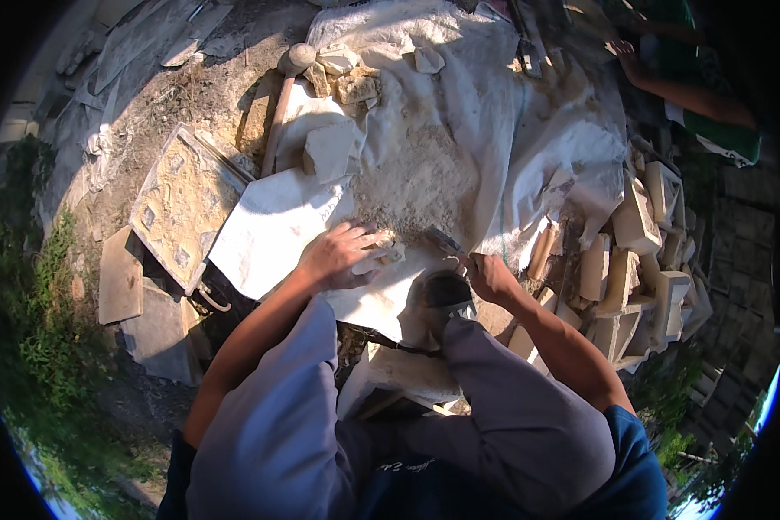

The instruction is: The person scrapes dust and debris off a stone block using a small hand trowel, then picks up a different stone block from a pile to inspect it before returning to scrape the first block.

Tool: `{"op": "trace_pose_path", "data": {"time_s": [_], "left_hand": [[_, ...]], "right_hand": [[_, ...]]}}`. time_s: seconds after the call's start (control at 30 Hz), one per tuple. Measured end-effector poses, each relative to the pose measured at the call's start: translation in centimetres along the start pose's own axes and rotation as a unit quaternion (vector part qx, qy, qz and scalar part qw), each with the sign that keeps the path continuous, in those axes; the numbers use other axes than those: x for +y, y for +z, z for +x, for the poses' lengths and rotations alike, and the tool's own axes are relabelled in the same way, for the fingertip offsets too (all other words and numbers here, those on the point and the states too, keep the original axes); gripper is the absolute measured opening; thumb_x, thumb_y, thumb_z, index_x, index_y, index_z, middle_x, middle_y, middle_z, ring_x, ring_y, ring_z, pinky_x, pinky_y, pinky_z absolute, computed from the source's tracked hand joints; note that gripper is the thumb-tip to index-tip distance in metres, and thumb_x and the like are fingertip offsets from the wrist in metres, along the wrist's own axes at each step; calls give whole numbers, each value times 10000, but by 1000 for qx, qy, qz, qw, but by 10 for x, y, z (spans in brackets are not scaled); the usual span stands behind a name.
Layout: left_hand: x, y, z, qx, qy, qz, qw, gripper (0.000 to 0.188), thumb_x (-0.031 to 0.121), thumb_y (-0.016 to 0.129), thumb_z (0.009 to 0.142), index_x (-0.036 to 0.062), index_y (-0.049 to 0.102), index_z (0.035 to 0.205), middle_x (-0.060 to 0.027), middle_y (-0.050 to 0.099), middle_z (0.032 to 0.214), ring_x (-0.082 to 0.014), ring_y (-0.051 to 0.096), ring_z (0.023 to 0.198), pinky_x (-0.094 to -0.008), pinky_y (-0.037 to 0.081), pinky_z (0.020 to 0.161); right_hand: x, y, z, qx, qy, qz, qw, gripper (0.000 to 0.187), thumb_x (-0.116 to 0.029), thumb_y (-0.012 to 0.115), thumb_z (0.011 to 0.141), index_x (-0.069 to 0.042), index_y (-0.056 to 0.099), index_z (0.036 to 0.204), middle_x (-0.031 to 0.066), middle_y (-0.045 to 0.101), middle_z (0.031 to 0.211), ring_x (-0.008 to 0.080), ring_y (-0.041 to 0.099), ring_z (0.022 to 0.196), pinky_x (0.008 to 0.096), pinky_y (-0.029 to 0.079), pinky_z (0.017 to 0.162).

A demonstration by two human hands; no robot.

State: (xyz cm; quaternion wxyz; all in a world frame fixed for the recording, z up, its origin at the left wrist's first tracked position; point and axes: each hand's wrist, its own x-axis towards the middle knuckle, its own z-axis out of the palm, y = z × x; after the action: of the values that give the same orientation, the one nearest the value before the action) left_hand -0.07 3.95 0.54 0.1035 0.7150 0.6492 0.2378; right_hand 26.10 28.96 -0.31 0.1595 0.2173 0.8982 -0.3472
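Observation:
My right hand (pixel 491 279) is closed round the handle of a small hammer (pixel 445 242), its dark metal head pointing left over the white sheet. To the left, my left hand (pixel 341 255) grips a pale stone piece (pixel 393 251), with its fingers along the top and side. The stone rests low, at the near edge of a heap of crumbled, sandy rubble (pixel 425 178). A short gap separates the hammer head from the stone. My dark shoe (pixel 446 290) stands just below the hammer. Part of the stone is hidden under my fingers.
A white sheet (pixel 468 104) covers the ground ahead. A round-headed mallet (pixel 296 59) lies near a pale block (pixel 329 152) and rough stones (pixel 355 86). At left leans a dusty patterned slab (pixel 182 208); cut blocks (pixel 637 221) pile up at right. Another person's arm (pixel 689 97) shows upper right.

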Motion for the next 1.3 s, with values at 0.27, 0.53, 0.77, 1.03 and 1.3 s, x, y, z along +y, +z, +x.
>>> {"op": "trace_pose_path", "data": {"time_s": [0.27,0.53,0.77,1.03,1.3], "left_hand": [[0,0,-3,-19,-17,-9,1000,441,325,753,793,103,669,1165,-59,599,1392,-253,621,1080,-377,479,907],[0,4,-8,-4,-24,-8,1000,441,305,758,783,104,680,1167,-68,628,1346,-257,624,1121,-396,481,936],[2,1,-10,-24,-38,-4,999,406,318,743,805,123,703,1159,-79,646,1295,-255,627,1114,-399,483,952],[1,0,0,-14,-25,-6,1000,423,319,741,804,138,687,1183,-72,629,1342,-257,623,1126,-392,473,967],[-7,8,-22,-85,-58,-15,995,441,328,761,786,139,680,1176,-69,627,1342,-245,630,1108,-405,478,950]], "right_hand": [[-11,-13,-15,70,35,47,996,226,-205,536,997,-2,609,930,296,610,740,501,614,767,547,470,621],[-27,-22,-4,32,64,8,997,351,-307,504,1031,3,618,911,298,620,761,518,601,745,542,468,623],[-55,-33,-4,155,30,116,981,272,-247,522,1029,4,581,943,289,591,700,511,586,697,515,452,580],[-7,16,2,47,114,28,992,472,-384,471,1029,29,646,882,340,608,762,529,604,822,561,483,699],[-50,-18,-8,125,93,127,980,419,-317,464,1038,42,636,905,343,614,781,532,602,797,558,485,674]]}}
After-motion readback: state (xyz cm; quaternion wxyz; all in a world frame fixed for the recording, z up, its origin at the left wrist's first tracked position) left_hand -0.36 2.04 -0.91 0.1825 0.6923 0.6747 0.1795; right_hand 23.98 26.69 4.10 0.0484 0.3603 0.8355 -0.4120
